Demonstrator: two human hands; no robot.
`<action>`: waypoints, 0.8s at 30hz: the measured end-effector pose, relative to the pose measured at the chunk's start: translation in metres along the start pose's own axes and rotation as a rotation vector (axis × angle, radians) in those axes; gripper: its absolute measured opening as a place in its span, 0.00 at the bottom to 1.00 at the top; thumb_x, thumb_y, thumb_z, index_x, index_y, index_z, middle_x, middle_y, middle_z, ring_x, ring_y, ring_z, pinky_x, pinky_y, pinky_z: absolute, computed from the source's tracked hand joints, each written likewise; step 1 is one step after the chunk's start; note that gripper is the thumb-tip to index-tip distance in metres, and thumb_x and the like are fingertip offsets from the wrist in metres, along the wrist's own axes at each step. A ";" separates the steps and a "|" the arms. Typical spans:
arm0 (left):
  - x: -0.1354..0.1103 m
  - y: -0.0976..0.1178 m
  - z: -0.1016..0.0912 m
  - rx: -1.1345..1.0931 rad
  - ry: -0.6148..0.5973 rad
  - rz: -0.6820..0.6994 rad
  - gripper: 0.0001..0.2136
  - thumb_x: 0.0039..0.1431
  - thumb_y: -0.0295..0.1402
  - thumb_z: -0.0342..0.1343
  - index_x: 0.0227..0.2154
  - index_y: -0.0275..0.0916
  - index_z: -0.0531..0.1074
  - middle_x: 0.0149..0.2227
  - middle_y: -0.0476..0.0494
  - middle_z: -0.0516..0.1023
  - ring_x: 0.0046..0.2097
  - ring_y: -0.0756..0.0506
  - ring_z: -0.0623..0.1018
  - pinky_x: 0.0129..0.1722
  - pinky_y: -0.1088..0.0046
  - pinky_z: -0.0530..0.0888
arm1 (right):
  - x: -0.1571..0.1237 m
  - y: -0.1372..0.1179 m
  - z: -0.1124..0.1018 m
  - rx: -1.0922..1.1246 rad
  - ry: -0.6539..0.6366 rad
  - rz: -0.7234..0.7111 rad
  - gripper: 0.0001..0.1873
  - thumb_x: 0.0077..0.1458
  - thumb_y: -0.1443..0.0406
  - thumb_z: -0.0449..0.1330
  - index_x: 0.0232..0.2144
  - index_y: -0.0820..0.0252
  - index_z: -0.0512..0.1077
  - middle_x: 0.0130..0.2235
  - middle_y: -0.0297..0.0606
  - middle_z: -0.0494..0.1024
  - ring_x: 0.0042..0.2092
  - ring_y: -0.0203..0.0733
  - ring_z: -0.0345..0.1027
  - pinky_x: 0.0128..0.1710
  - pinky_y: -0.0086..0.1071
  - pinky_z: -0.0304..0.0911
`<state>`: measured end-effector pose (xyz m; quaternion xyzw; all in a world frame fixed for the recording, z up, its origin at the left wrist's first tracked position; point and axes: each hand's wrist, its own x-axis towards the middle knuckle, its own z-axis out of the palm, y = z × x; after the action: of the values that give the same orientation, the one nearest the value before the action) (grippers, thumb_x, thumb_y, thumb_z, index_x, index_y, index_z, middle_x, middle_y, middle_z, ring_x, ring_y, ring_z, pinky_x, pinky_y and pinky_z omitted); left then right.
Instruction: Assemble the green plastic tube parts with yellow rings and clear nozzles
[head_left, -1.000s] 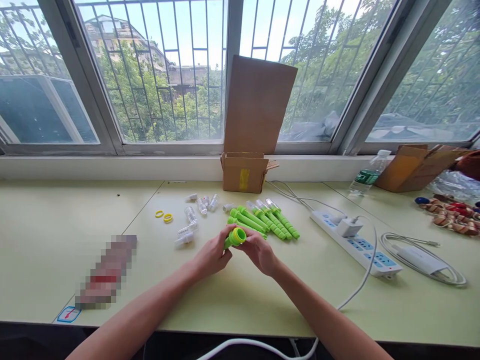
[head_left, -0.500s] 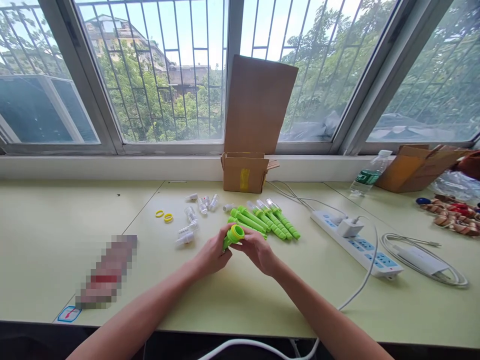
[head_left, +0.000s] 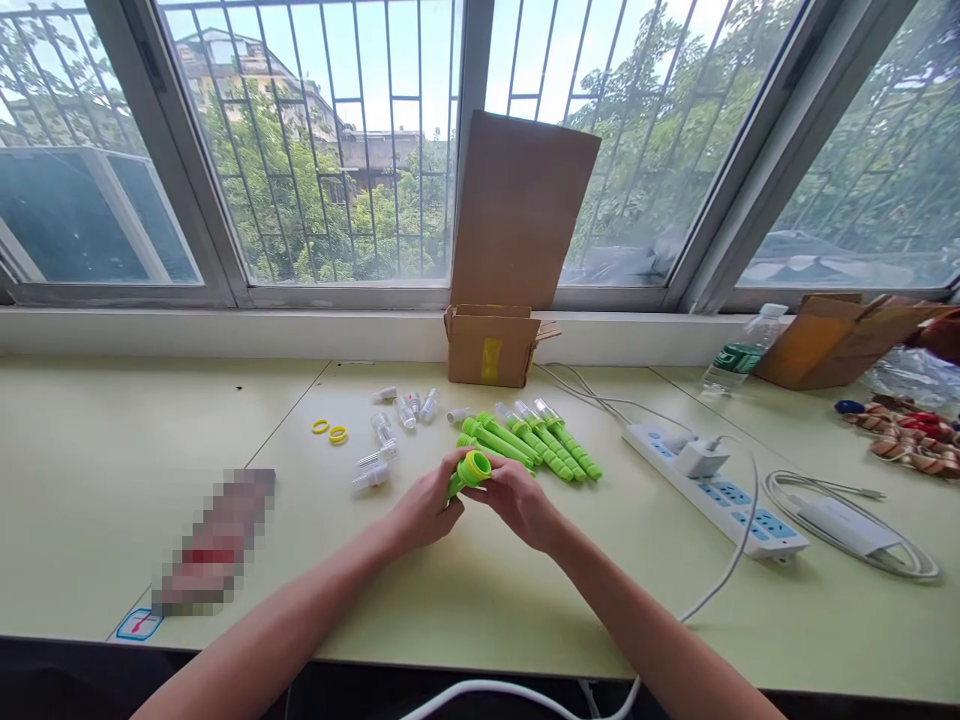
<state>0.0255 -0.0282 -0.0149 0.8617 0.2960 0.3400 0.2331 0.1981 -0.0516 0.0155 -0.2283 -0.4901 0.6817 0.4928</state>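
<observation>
A green plastic tube (head_left: 460,480) is held tilted above the table, its round open end facing up toward me. A yellow ring (head_left: 484,462) sits around that rim. My left hand (head_left: 429,505) is closed around the tube's body. From the other side, the fingers of my right hand (head_left: 521,500) press at the rim and ring. Just behind my hands lie several green ribbed tubes (head_left: 551,445), some with clear caps (head_left: 549,410). More clear plastic caps (head_left: 382,430) are scattered to the left, beside two loose yellow rings (head_left: 338,435).
A small cardboard box (head_left: 489,345) with a raised flap stands by the window. On the right are a power strip (head_left: 716,490), a coiled cable with adapter (head_left: 847,520), a water bottle (head_left: 739,355) and another carton (head_left: 817,340). A blurred object (head_left: 217,540) lies at left.
The view has shifted very slightly. Both hands keep the same hold on the green tube, and nothing on the table has moved.
</observation>
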 end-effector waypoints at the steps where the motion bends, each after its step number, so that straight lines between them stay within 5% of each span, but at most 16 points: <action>1: 0.000 0.000 0.000 0.005 0.002 0.000 0.35 0.48 0.19 0.45 0.61 0.43 0.46 0.43 0.43 0.73 0.39 0.46 0.74 0.40 0.69 0.71 | 0.000 -0.001 0.000 -0.005 -0.004 0.003 0.13 0.49 0.68 0.54 0.37 0.60 0.75 0.38 0.39 0.75 0.42 0.43 0.67 0.51 0.44 0.60; 11: 0.000 0.001 -0.004 0.008 0.022 -0.015 0.35 0.48 0.18 0.45 0.61 0.44 0.49 0.48 0.42 0.73 0.41 0.46 0.74 0.42 0.68 0.71 | -0.001 -0.003 0.001 0.000 -0.043 -0.008 0.15 0.49 0.67 0.57 0.40 0.59 0.76 0.42 0.40 0.76 0.47 0.45 0.67 0.54 0.44 0.58; 24: 0.002 0.006 0.003 -0.213 0.070 -0.101 0.37 0.47 0.18 0.48 0.61 0.42 0.44 0.32 0.51 0.69 0.27 0.53 0.67 0.29 0.77 0.66 | 0.001 0.002 -0.005 0.006 0.049 0.009 0.14 0.52 0.66 0.56 0.41 0.60 0.76 0.38 0.43 0.79 0.46 0.47 0.72 0.51 0.49 0.63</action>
<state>0.0305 -0.0317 -0.0122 0.8038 0.3090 0.3871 0.3295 0.2004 -0.0482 0.0120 -0.2458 -0.4749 0.6794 0.5025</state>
